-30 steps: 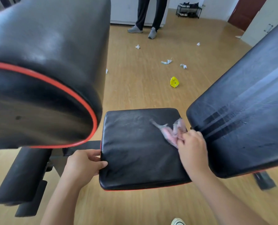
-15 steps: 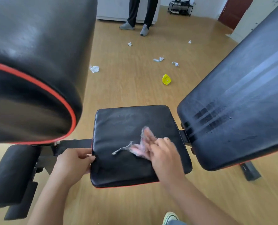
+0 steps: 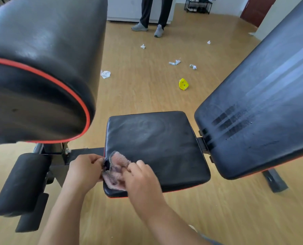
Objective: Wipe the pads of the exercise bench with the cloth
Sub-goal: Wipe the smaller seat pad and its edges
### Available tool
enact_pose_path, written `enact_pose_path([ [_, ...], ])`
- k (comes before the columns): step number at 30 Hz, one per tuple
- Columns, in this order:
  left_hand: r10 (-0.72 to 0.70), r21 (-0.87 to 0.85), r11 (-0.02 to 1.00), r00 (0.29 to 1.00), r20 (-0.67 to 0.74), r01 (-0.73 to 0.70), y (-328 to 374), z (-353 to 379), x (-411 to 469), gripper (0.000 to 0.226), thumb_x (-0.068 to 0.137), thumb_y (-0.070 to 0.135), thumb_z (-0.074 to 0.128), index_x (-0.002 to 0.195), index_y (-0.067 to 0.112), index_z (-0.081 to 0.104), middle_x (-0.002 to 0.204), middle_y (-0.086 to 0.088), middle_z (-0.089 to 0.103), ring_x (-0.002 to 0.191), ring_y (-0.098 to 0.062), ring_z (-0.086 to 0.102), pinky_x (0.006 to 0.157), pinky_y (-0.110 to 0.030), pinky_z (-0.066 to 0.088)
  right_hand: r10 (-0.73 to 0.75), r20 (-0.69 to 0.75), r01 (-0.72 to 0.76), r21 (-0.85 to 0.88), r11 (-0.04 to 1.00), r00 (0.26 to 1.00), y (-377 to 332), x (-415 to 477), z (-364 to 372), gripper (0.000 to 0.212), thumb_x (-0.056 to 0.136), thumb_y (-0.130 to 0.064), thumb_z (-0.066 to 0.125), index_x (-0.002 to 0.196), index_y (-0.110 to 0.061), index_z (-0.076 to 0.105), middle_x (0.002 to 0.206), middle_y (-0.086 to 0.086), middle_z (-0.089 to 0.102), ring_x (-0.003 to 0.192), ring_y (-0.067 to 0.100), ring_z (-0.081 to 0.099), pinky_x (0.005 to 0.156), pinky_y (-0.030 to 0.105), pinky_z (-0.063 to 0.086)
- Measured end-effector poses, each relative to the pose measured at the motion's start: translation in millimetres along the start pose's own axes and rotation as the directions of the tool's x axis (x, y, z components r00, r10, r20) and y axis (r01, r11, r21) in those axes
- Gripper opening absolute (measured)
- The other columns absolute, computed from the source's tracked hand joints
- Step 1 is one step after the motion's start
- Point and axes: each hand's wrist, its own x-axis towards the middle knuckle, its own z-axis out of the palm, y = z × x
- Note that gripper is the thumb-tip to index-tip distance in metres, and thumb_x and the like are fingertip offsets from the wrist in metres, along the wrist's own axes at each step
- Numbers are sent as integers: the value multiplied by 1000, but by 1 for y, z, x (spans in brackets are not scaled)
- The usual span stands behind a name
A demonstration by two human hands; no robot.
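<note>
The black seat pad (image 3: pixel 157 142) of the exercise bench lies in the middle, with smear marks on its top. A pink cloth (image 3: pixel 117 167) is bunched on the pad's near left corner. My right hand (image 3: pixel 141 179) presses the cloth from the right, fingers curled over it. My left hand (image 3: pixel 85 170) grips the pad's left edge and touches the cloth's left end. The sloped back pad (image 3: pixel 264 110) rises at the right. A big round black pad (image 3: pixel 37 71) with red piping fills the upper left.
A foam roller pad (image 3: pixel 21 183) on the black frame sits at the lower left. Crumpled paper scraps (image 3: pixel 105 74) and a yellow object (image 3: pixel 183 84) lie on the wooden floor beyond. A person's legs (image 3: pixel 152 15) stand at the far wall. A bench foot (image 3: pixel 274 179) sticks out right.
My right hand has swept the cloth from the pad's right side across to its near left corner. My left hand stays on the left edge and now meets the cloth.
</note>
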Motion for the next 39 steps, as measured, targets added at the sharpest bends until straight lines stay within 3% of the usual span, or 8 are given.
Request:
enact_pose_path([
  [4, -17, 26, 1000, 999, 38, 16, 0, -1, -5, 21, 95, 9, 55, 95, 15, 75, 86, -4, 77, 68, -22, 76, 62, -29, 58, 225, -79, -237, -229, 944, 971, 101, -19, -28, 13, 78, -8, 76, 77, -19, 69, 72, -3, 53, 73, 20, 46, 64, 32, 42],
  [9, -82, 24, 996, 992, 94, 80, 2, -5, -10, 19, 82, 18, 75, 100, 19, 70, 85, -5, 76, 64, -22, 76, 72, -36, 63, 482, -271, -539, -205, 817, 833, 111, -25, -34, 15, 78, 4, 66, 71, -9, 71, 66, 4, 52, 69, 26, 44, 60, 38, 43],
  [14, -114, 78, 991, 987, 115, 106, 1, -5, -9, 10, 74, 11, 70, 73, 20, 75, 71, -7, 78, 57, -23, 76, 68, -33, 62, 252, -147, -252, 19, 968, 957, -18, -13, 14, 23, 69, 6, 65, 70, -17, 65, 70, -1, 53, 70, 22, 44, 62, 30, 31],
  [18, -115, 98, 990, 988, 108, 104, -1, -2, -6, 10, 65, 16, 69, 66, 22, 78, 60, -5, 76, 56, -23, 76, 76, -42, 63, 39, -34, -41, -61, 997, 999, -3, -17, -2, 23, 79, 0, 55, 80, -20, 66, 72, -2, 53, 69, 22, 47, 57, 32, 39],
  [26, -37, 120, 993, 992, 121, 22, -2, -7, -15, 19, 75, 3, 73, 75, 22, 71, 78, -8, 78, 70, -27, 77, 81, -43, 62, 577, -258, -621, -142, 771, 775, 111, -24, -46, 15, 75, 4, 74, 75, -11, 73, 64, 3, 57, 70, 22, 35, 60, 36, 38],
  [33, 15, 221, 975, 993, 118, -40, -2, -5, -10, 17, 70, 3, 67, 71, 17, 77, 67, -3, 77, 68, -22, 74, 72, -36, 63, 174, -97, -166, 86, 982, 980, -37, -9, 12, 21, 77, -2, 56, 76, -20, 67, 71, -5, 55, 72, 19, 39, 61, 26, 26],
  [36, 12, 200, 979, 993, 118, -35, -4, -5, -7, 20, 71, 3, 68, 81, 17, 79, 69, -3, 78, 69, -24, 75, 75, -39, 63, 10, 22, -9, -16, 1000, 1000, 17, -8, 3, 15, 89, -15, 61, 89, -28, 69, 74, -12, 53, 74, 15, 39, 60, 27, 37],
  [39, -8, 162, 987, 992, 125, -13, -6, -4, -7, 32, 77, 2, 74, 108, 10, 73, 85, -5, 76, 72, -23, 75, 74, -33, 59, 208, -40, -212, -189, 959, 977, 111, -16, -30, 29, 92, -17, 68, 115, -35, 71, 69, -12, 51, 73, 14, 35, 59, 29, 42],
])
